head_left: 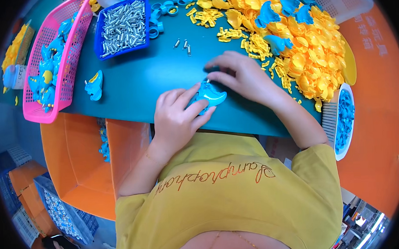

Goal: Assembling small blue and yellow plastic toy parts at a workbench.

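Note:
My left hand (177, 108) is closed on a blue curved plastic shell part (213, 95), holding it just above the green table. My right hand (246, 77) reaches in from the right, its thumb at the top of that part. There the thumb meets a small silvery piece that looks like a metal spring (207, 81); the fingers partly hide it. Beyond my hands lie a few loose springs (185, 44). A blue tray (100, 51) full of springs stands at the back left. Another blue part (94, 86), with a yellow piece and a spring, rests left of my hands.
At the left stands a pink basket (62, 98) of blue assemblies. Yellow shells (313, 51) are heaped at the back right, with small yellow pieces (256, 47) beside them. A white basket (340, 146) of blue parts sits at the right edge. An orange bin (79, 162) is below the table's left.

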{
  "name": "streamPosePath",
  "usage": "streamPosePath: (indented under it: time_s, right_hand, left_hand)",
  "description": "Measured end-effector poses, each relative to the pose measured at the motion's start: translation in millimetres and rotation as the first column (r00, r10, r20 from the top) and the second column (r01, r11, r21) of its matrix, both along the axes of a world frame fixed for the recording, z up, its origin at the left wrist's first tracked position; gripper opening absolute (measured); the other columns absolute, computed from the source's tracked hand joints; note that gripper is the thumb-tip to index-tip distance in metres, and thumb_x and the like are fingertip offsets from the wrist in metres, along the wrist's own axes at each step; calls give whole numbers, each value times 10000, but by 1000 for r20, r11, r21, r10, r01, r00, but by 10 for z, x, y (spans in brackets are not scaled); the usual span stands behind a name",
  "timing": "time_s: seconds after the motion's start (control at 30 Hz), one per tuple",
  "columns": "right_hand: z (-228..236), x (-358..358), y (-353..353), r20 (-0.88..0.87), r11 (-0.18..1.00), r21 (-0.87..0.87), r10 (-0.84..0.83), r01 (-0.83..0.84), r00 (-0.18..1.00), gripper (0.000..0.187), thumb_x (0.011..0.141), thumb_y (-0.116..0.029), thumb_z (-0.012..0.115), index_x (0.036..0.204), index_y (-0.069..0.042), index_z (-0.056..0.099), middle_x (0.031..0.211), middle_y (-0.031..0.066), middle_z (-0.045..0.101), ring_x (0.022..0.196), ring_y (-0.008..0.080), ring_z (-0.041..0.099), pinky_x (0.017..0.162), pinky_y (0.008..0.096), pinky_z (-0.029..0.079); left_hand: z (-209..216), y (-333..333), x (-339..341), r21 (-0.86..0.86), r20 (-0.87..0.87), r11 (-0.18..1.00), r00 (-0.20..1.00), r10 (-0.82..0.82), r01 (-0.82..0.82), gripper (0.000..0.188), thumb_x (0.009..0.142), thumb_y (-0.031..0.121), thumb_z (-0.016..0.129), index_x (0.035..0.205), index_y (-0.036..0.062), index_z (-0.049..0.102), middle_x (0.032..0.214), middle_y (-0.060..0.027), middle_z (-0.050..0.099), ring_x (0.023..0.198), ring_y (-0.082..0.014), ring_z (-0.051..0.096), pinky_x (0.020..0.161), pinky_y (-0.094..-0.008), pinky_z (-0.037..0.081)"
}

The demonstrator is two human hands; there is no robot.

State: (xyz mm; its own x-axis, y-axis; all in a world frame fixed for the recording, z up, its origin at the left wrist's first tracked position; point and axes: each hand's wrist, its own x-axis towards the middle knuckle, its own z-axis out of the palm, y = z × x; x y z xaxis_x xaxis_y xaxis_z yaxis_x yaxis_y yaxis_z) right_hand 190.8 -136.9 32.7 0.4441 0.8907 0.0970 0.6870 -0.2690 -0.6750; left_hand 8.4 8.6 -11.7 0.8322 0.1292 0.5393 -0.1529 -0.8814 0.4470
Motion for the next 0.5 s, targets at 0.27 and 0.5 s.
streamPosePath:
  time_s: [0.27, 0.5]
  right_hand:
    - [402, 196, -933, 95, 981, -187, -26, 43, 995, 178, 883, -69, 778, 1059, -47, 785, 991, 82, 704, 864, 241, 690, 753, 343, 546]
    - [118, -73, -1072, 134, 982, -137, -113, 131, 985, 138, 898, -69, 757, 1030, -29, 760, 988, 90, 695, 881, 276, 699, 784, 355, 564]
  left_hand:
    - [-22, -10, -13, 22, -13, 996, 996, 89, -89, 245, 754, 217, 883, 962, 155, 770, 1138, -41, 751, 981, -251, 641, 843, -388, 476]
    - [61, -96, -50, 74, -79, 994, 993, 92, -86, 300, 767, 257, 874, 1027, 160, 758, 1276, -69, 690, 1051, -293, 617, 899, -419, 491]
